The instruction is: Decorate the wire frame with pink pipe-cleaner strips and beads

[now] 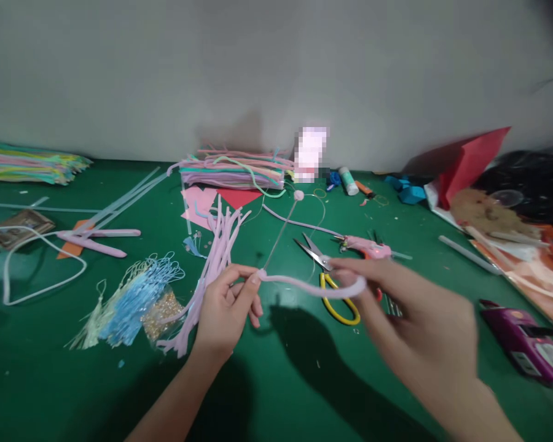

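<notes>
Between the thumb and fingers of my left hand (223, 310) a thin wire stem (281, 231) is pinched, together with one end of a pale lilac pipe cleaner (304, 285). The stem slants up and away to a small pale pink ball (298, 195). My right hand (424, 331), slightly blurred, is closed on the other end of the pipe cleaner, which bends in a curve at the fingers. Yellow-handled scissors (341, 307) lie partly open behind it. A pink glue gun (366, 246) lies beyond my right fingers, and a bunch of lilac pipe cleaners (219, 242) beside my left hand.
Blue tassels (131, 301) and a bag of gold beads (163, 313) lie on the left of the green table (286, 393). Pipe-cleaner bundles (235, 172) and a lit, pixelated phone (311, 152) are at the back. A purple device (528, 341) is at right.
</notes>
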A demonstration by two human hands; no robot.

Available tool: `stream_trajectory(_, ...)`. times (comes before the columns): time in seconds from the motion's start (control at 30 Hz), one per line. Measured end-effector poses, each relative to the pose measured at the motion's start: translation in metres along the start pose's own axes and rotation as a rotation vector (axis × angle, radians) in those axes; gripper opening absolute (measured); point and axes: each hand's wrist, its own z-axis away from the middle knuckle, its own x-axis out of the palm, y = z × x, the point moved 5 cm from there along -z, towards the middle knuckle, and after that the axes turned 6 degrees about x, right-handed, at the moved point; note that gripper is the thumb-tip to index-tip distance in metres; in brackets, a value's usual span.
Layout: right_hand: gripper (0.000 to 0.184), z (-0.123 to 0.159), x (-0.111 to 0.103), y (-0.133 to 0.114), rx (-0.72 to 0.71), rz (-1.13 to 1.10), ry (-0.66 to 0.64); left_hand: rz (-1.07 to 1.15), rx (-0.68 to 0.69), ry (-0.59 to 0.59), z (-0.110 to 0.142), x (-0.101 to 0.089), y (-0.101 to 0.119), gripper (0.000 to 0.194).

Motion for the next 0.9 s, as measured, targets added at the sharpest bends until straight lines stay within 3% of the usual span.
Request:
stream_trajectory(0.1,0.02,0.002,0.027,-0.014,-0.064,-0.125,-0.104,0.04,-0.032,-0.028,0.0,0.003,-0.003,0.021)
stream_trajectory(0.2,0.031,0.003,0.036,-0.012,-0.071,0.003,-0.102,0.089,-0.078,-0.041,-0.001,0.003,-0.007,0.022)
stream_trajectory(0.3,0.062,0.005,0.019,0.0,0.008,-0.03,-0.113,0.138,-0.125,-0.04,-0.002,0.002,-0.009,0.022)
stream_trajectory(0.37,0.09,0.008,0.002,0.011,0.091,-0.261,-0.095,0.173,-0.145,-0.044,-0.002,0.002,-0.009,0.021)
stream_trajectory(0.4,0.093,0.01,-0.005,0.019,0.146,-0.381,-0.075,0.194,-0.151,-0.048,-0.002,0.003,-0.009,0.021)
stream_trajectory(0.5,0.061,0.015,-0.004,0.042,0.356,-0.559,-0.051,0.277,-0.172,-0.081,-0.001,0.005,-0.006,0.021)
stream_trajectory(0.53,0.048,0.016,0.003,0.047,0.406,-0.579,-0.097,0.308,-0.184,-0.099,0.0,0.007,-0.006,0.021)
stream_trajectory(0.6,0.033,0.018,0.024,0.047,0.443,-0.641,-0.306,0.355,-0.21,-0.133,0.002,0.01,-0.005,0.021)
stream_trajectory(0.7,0.031,0.02,0.047,0.035,0.444,-0.794,-0.571,0.385,-0.225,-0.164,0.003,0.012,-0.005,0.021)
stream_trajectory(0.9,0.025,0.018,0.055,0.028,0.468,-0.887,-0.616,0.448,-0.278,-0.178,0.004,0.011,-0.01,0.023)
